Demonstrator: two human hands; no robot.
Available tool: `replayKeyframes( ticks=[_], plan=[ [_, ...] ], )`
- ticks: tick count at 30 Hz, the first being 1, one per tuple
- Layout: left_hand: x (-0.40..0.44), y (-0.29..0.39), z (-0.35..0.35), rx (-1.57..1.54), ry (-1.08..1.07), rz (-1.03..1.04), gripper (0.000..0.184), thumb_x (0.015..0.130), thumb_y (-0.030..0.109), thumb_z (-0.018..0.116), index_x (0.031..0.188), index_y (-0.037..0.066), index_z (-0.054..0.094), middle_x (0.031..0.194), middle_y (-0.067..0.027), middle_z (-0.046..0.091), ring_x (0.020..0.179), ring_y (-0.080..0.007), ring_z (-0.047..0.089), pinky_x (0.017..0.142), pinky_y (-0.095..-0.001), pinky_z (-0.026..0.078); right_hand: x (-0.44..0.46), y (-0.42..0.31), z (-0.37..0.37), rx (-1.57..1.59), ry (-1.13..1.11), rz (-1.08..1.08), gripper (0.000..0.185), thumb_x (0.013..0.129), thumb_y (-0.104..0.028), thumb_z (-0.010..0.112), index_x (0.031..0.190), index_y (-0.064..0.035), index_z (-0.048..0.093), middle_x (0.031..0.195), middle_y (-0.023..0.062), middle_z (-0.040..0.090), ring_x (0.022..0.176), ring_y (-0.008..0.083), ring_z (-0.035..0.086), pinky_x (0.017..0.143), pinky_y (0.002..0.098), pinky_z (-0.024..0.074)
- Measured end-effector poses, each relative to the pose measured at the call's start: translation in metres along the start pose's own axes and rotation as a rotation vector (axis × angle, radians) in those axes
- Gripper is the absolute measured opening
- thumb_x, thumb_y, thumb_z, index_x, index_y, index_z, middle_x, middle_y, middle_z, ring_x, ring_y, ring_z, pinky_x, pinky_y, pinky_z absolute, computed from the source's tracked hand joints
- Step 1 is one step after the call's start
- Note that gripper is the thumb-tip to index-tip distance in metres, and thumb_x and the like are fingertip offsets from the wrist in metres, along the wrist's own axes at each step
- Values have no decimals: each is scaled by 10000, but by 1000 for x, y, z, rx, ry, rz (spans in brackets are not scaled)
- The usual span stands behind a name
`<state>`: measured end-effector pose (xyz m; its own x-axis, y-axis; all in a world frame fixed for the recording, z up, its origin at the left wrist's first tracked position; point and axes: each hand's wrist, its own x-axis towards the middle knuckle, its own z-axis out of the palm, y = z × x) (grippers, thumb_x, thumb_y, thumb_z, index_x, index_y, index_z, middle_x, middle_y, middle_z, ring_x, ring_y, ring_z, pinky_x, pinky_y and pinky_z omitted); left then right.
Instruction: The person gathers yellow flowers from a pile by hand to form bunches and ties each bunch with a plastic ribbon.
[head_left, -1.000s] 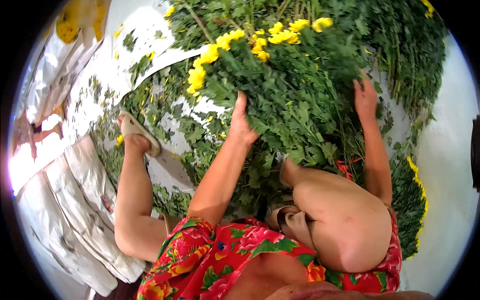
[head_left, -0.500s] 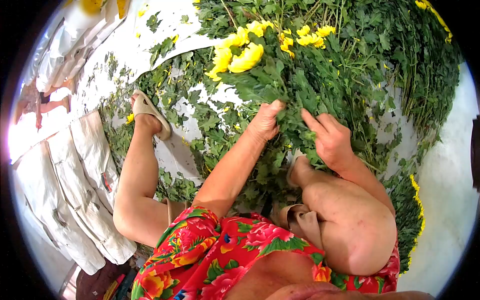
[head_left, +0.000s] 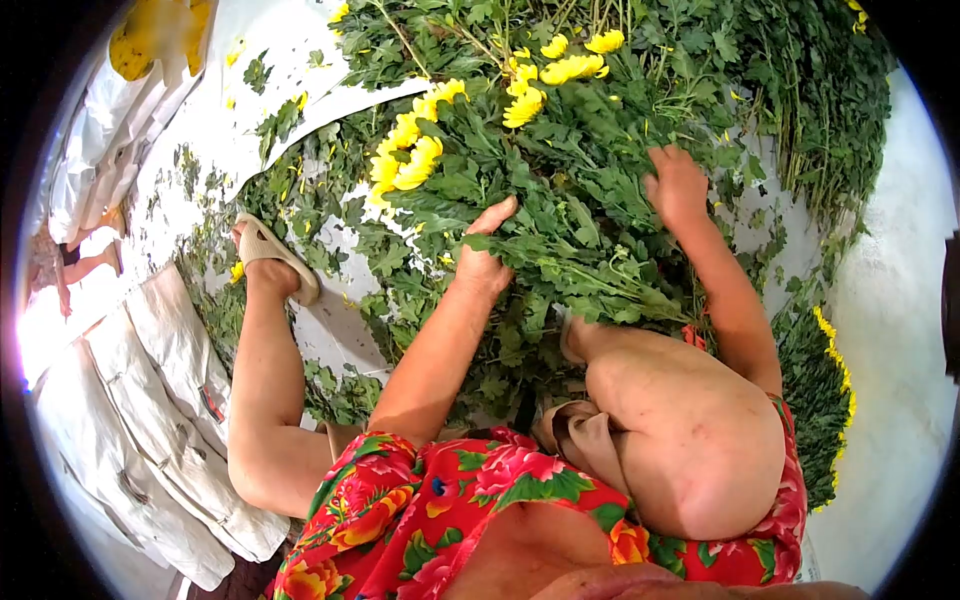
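Observation:
A leafy bunch of yellow chrysanthemums (head_left: pixel 560 215) lies across my left hand (head_left: pixel 487 250). That hand is closed round the stems, thumb on top, and its fingers are mostly hidden under the leaves. The bunch's yellow heads (head_left: pixel 408 150) point to the upper left, while the leafy stems run down to the right towards my bent knee. Further up and right, my right hand (head_left: pixel 680 188) is at the edge of the pile of chrysanthemum stems (head_left: pixel 690 110). Its fingers are curled in at the leaves, and what they pinch is hidden.
More cut chrysanthemums (head_left: pixel 830 120) are heaped at the upper right, and another row with yellow heads (head_left: pixel 832 350) stands at the right. Loose leaves litter the floor around my sandalled foot (head_left: pixel 275 260). White wrapped bundles (head_left: pixel 150 400) lie at the left.
My right hand has left the bunch and moved up and right to the pile. My left hand, with the bunch, has shifted slightly left and down, and the bunch lies more spread out.

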<state>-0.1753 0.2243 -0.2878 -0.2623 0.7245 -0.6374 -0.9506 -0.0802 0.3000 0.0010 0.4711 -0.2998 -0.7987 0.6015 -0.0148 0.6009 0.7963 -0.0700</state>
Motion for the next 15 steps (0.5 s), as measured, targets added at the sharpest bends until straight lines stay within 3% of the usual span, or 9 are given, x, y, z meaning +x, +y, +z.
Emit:
replayKeyframes(
  ticks=[2,3,4,6,10,12,14,15],
  plan=[
    [2,0,-1,-19,-19,-1,383,894,232,634,1201,5,612,1151,-139,670,1023,-278,661,937,-435,532,13,15,-6,243,-268,263,390,792,-192,709,1152,-53,655,1070,178,651,981,374,611,852,464,510],
    [4,0,-1,-37,-34,0,388,887,226,638,1200,-1,611,1140,-141,673,1017,-276,664,936,-432,534,16,14,-25,278,-283,306,439,773,-181,688,1186,-38,643,1067,185,660,961,351,625,864,454,499],
    [5,0,-3,-55,-46,1,393,880,221,642,1199,-6,610,1129,-143,676,1011,-274,666,934,-429,536,17,19,-32,277,-281,307,439,773,-181,688,1186,-38,643,1067,185,660,961,351,625,864,454,499],
    [3,1,-2,-49,-52,15,400,874,220,643,1202,-8,608,1129,-143,676,1011,-274,667,934,-427,536,15,36,-39,648,-349,479,375,793,-141,641,1154,-40,657,1031,148,682,909,273,630,840,404,488],
    [2,0,1,-53,-27,-6,400,872,224,644,1192,-13,614,1124,-146,679,1007,-273,668,936,-426,535,6,64,-36,808,-329,396,339,816,-90,584,1149,-61,640,971,65,667,870,188,576,839,350,450],
    [4,0,3,-50,-15,-12,401,869,225,647,1188,-16,617,1121,-147,680,1005,-274,669,935,-427,535,11,51,-39,771,-475,404,376,834,-153,639,1201,-74,614,1074,122,678,965,232,615,896,380,463],
    [5,-1,5,-21,-29,-12,402,863,221,652,1184,-19,617,1116,-148,681,998,-276,672,934,-426,537,5,15,-44,318,-328,137,353,852,-251,696,1130,-37,657,1281,131,630,1118,312,617,945,410,472],
    [5,0,8,-20,-7,-17,408,851,221,663,1177,-20,620,1109,-147,683,990,-279,674,933,-425,538,0,17,-18,20,-225,42,478,819,-364,743,1200,-88,658,1290,167,618,1129,355,610,949,435,479]
  ],
)
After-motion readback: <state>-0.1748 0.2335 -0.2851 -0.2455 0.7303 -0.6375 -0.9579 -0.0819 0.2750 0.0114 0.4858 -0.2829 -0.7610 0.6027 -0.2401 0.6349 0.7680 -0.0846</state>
